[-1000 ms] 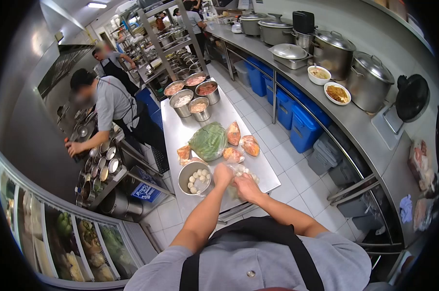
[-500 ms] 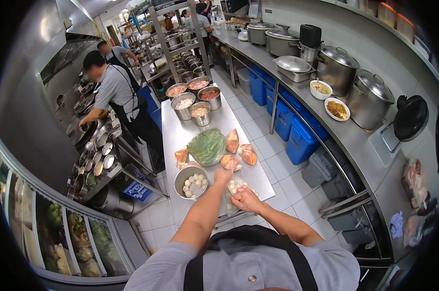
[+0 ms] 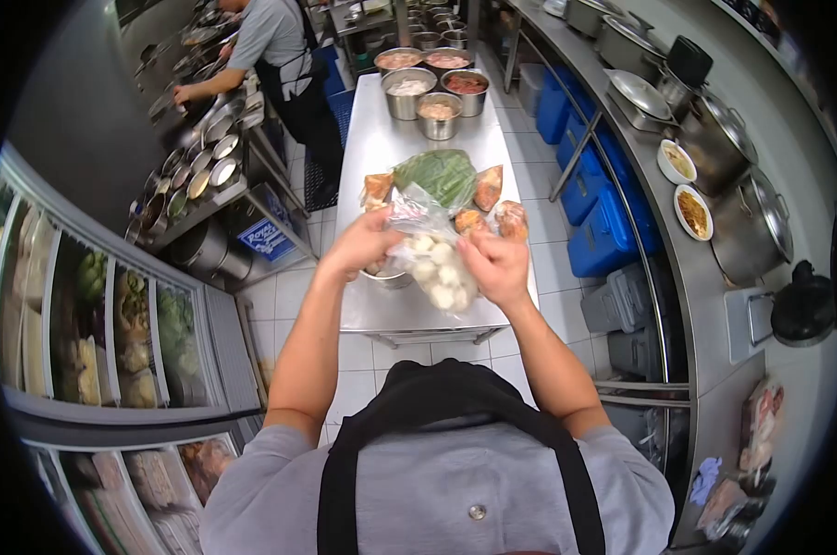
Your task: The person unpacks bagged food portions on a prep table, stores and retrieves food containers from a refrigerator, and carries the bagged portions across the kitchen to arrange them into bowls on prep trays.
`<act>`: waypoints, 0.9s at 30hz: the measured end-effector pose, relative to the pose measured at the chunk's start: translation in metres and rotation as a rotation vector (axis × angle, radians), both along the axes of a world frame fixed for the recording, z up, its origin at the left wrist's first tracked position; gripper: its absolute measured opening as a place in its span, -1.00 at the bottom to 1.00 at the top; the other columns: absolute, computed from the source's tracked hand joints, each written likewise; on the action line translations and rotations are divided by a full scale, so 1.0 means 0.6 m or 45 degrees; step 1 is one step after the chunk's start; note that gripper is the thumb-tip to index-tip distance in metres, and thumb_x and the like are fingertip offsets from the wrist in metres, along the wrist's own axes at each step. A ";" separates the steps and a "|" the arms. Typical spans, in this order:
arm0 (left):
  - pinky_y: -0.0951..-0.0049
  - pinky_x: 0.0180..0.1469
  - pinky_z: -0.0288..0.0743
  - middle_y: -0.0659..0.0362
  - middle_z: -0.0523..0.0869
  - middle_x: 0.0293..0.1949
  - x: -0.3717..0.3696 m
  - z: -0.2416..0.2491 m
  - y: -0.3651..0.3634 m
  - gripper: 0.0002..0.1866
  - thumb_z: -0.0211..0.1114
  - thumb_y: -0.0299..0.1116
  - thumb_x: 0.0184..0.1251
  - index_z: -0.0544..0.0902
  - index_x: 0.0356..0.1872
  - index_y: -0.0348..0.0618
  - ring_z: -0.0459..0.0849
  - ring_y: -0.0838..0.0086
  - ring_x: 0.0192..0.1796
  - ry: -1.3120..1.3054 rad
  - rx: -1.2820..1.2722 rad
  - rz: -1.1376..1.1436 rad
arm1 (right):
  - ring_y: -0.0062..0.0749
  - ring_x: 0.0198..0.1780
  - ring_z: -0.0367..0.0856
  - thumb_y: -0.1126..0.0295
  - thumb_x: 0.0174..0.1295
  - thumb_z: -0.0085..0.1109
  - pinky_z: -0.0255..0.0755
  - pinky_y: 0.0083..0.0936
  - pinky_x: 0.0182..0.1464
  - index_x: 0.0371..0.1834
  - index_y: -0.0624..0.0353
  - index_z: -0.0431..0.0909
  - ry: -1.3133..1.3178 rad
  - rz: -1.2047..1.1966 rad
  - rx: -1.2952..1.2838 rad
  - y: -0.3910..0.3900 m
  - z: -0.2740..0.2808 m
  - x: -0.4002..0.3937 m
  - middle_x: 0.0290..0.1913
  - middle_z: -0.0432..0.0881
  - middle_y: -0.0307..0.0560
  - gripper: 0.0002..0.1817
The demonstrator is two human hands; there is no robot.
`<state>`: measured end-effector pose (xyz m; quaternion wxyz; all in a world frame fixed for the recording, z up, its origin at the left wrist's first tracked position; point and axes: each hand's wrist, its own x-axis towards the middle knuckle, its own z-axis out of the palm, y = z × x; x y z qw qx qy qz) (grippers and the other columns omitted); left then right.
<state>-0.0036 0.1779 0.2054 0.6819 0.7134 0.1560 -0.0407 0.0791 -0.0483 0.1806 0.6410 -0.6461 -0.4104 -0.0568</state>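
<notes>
Bag (image 3: 440, 275) hangs between hands (image 3: 363, 244) (image 3: 498, 266); both seemingly grip it

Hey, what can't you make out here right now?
Head view: most of the round silver metal pot, hidden by your left hand and the clear plastic bag of white balls.
Head view: how many balls the bag holds; they overlap and blur.
Head view: the head of the grey-shirted co-worker, mostly cut off by the top edge.
Head view: what the large rightmost silver metal pot holds, hidden by its lid.
</notes>
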 end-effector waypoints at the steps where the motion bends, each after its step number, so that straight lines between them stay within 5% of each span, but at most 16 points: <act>1: 0.69 -0.59 0.22 0.41 0.56 -0.50 -0.019 0.004 0.020 -0.69 0.24 -0.47 0.35 0.72 0.08 -0.21 0.39 0.74 -0.58 0.017 -0.097 0.055 | -0.63 -0.63 0.22 0.57 0.25 0.32 0.05 -0.44 -0.57 -0.78 0.22 0.24 0.104 0.099 0.069 0.029 0.000 0.006 -0.71 0.35 -0.27 -0.50; 5: 0.69 -0.59 0.27 0.37 0.59 -0.45 -0.064 -0.015 0.106 -0.71 0.22 -0.47 0.38 0.71 0.07 -0.27 0.40 0.76 -0.60 0.024 -0.254 0.091 | -0.61 -0.65 0.35 0.45 0.30 0.31 0.16 -0.47 -0.57 -0.70 0.28 0.39 0.536 0.183 -0.084 0.140 -0.006 0.035 -0.64 0.50 -0.19 -0.58; 7: 0.69 -0.60 0.26 0.34 0.61 -0.46 -0.054 -0.067 0.141 -0.75 0.23 -0.46 0.44 0.71 0.03 -0.31 0.39 0.76 -0.62 0.020 -0.656 0.306 | -0.46 -0.51 0.58 0.38 0.32 0.33 0.42 -0.42 -0.43 -0.54 0.31 0.58 1.365 0.192 0.100 0.206 -0.034 0.060 -0.52 0.65 -0.08 -0.70; 8: 0.68 -0.50 0.37 0.27 0.69 -0.38 -0.035 -0.155 0.183 -0.76 0.20 -0.49 0.47 0.65 0.07 -0.34 0.53 0.65 -0.53 -0.004 -0.905 0.374 | -0.35 -0.44 0.63 0.36 0.32 0.33 0.47 -0.37 -0.35 -0.47 0.31 0.61 1.272 0.033 -0.081 0.243 -0.113 0.093 -0.48 0.67 -0.02 -0.73; 10: 0.61 -0.38 0.51 0.18 0.70 -0.32 -0.020 -0.212 0.156 -0.72 0.19 -0.52 0.46 0.58 0.12 -0.39 0.62 0.56 -0.41 0.089 -0.800 0.633 | -0.13 -0.31 0.72 0.32 0.31 0.34 0.57 -0.25 -0.19 -0.34 0.29 0.68 1.110 -0.274 -0.471 0.316 -0.267 0.160 -0.40 0.70 0.12 -0.78; 11: 0.54 -0.27 0.64 0.10 0.72 -0.26 -0.001 -0.213 0.142 -0.68 0.18 -0.56 0.45 0.51 0.18 -0.43 0.71 0.47 -0.30 0.163 -0.676 0.871 | -0.06 -0.27 0.72 0.31 0.31 0.33 0.57 -0.21 -0.16 -0.32 0.29 0.68 0.927 -0.302 -0.498 0.308 -0.235 0.148 -0.37 0.71 0.15 -0.78; 13: 0.45 -0.13 0.69 0.02 0.71 -0.19 0.020 -0.215 0.130 -0.63 0.17 -0.59 0.44 0.44 0.22 -0.46 0.74 0.36 -0.19 0.109 -0.584 0.834 | 0.16 -0.15 0.71 0.28 0.30 0.33 0.57 -0.08 -0.08 -0.26 0.26 0.70 0.393 -0.401 -0.582 0.288 -0.184 0.121 -0.29 0.73 0.24 -0.77; 14: 0.36 0.00 0.74 -0.05 0.70 -0.12 0.016 -0.227 0.120 -0.59 0.16 -0.63 0.43 0.37 0.26 -0.49 0.76 0.25 -0.08 0.072 -0.498 0.799 | 0.06 -0.13 0.74 0.21 0.31 0.31 0.56 -0.18 -0.06 -0.20 0.29 0.70 0.292 -0.371 -0.535 0.277 -0.185 0.117 -0.24 0.75 0.24 -0.70; 18: 0.31 0.10 0.73 -0.15 0.62 0.04 0.012 -0.238 0.107 -0.49 0.19 -0.67 0.38 0.29 0.32 -0.48 0.74 0.18 0.01 -0.044 -0.840 0.887 | 0.11 -0.09 0.74 0.15 0.27 0.32 0.56 -0.12 -0.01 -0.17 0.30 0.70 0.135 -0.200 -0.962 0.206 -0.156 0.055 -0.20 0.75 0.26 -0.64; 23: 0.38 -0.01 0.72 -0.11 0.61 0.07 -0.005 -0.233 0.099 -0.44 0.22 -0.65 0.38 0.29 0.37 -0.43 0.74 0.25 -0.02 -0.101 -0.814 0.934 | 0.23 -0.04 0.73 0.22 0.22 0.30 0.58 0.00 0.05 -0.20 0.28 0.71 0.110 -0.225 -1.349 0.225 -0.146 0.023 -0.11 0.72 0.38 -0.69; 26: 0.41 -0.09 0.70 -0.08 0.61 0.07 -0.006 -0.240 0.112 -0.43 0.37 -0.56 0.22 0.46 0.29 -0.39 0.75 0.23 -0.05 -0.033 -0.382 0.760 | 0.25 -0.02 0.71 0.28 0.24 0.26 0.56 -0.04 0.05 -0.21 0.34 0.71 0.204 -0.161 -1.163 0.232 -0.156 0.046 -0.10 0.71 0.40 -0.71; 27: 0.42 -0.09 0.67 -0.02 0.65 0.03 -0.011 -0.231 0.110 -0.46 0.42 -0.50 0.20 0.54 0.23 -0.36 0.73 0.29 -0.10 0.006 0.055 0.624 | 0.25 -0.04 0.71 0.26 0.26 0.26 0.55 -0.05 0.03 -0.25 0.36 0.70 0.252 -0.072 -1.021 0.229 -0.162 0.053 -0.10 0.70 0.42 -0.70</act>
